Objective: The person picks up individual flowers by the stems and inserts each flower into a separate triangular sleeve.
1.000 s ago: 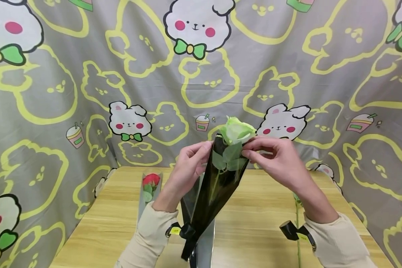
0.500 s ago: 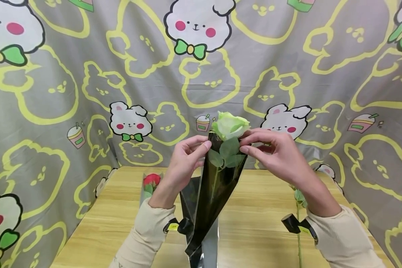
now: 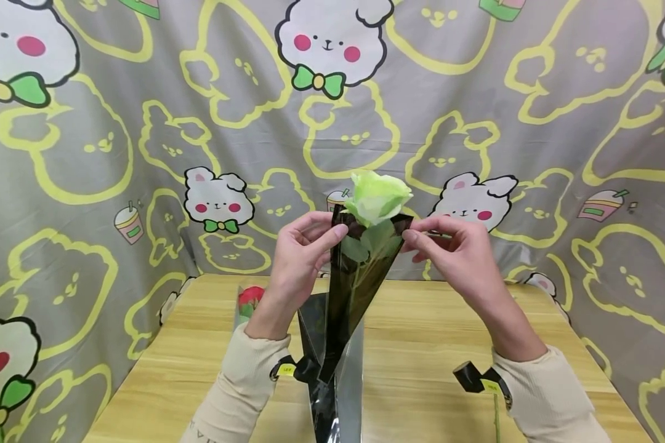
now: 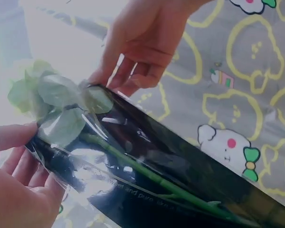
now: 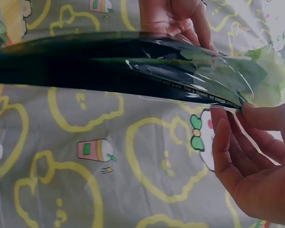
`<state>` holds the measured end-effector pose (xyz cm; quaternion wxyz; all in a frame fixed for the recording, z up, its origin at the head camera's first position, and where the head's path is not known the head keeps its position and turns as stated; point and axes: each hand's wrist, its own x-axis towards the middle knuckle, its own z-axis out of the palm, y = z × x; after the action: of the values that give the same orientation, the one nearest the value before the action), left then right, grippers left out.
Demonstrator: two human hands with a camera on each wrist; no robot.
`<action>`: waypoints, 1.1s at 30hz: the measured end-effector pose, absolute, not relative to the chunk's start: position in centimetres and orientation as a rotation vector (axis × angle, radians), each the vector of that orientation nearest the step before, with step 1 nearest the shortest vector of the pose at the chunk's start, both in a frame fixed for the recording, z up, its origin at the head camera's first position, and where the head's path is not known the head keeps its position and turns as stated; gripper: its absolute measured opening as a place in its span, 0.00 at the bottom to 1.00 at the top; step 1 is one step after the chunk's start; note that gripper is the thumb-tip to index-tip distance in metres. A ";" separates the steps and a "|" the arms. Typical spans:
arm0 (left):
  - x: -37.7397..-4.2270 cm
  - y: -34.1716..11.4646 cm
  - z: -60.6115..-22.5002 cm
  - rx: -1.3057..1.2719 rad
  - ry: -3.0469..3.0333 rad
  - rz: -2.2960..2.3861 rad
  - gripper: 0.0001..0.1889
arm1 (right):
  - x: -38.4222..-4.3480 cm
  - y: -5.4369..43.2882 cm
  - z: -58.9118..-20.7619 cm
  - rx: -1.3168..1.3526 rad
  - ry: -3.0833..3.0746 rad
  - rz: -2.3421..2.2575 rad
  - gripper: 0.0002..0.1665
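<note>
Head view — left hand (image 3: 302,253) and right hand (image 3: 461,251) pinch the black wrapper (image 3: 343,314) by its rim — pale-green rose (image 3: 375,198) protruding.

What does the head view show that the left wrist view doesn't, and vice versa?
Head only: the wooden table, a red rose at its left, more wrapping lying near the middle, and the person's beige sleeves.

Left wrist only: readable lettering on the held wrapper, including "and pure"; it can't be made out from the head.

Both: a pale green rose in a dark wrapper, edges pinched by the left hand and right hand, against a patterned curtain.
</note>
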<state>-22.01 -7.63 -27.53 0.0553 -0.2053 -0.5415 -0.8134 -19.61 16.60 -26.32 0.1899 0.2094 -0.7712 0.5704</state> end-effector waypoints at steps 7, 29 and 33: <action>-21.8 -7.6 -27.4 -0.654 -1.689 -2.508 0.12 | -19.5 15.3 -25.2 0.573 -2.058 1.641 0.08; -22.2 -7.9 -27.5 -0.878 -1.595 -2.860 0.11 | -18.7 15.5 -31.8 0.541 -2.401 1.554 0.18; -22.4 -7.9 -27.7 -0.946 -1.526 -2.888 0.18 | -18.8 15.1 -33.4 0.589 -2.444 1.506 0.10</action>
<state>-22.42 -7.93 -27.71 -0.1293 -0.2759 -0.4450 -0.8421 -18.77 15.15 -33.38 0.1054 0.1998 -0.8294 0.5109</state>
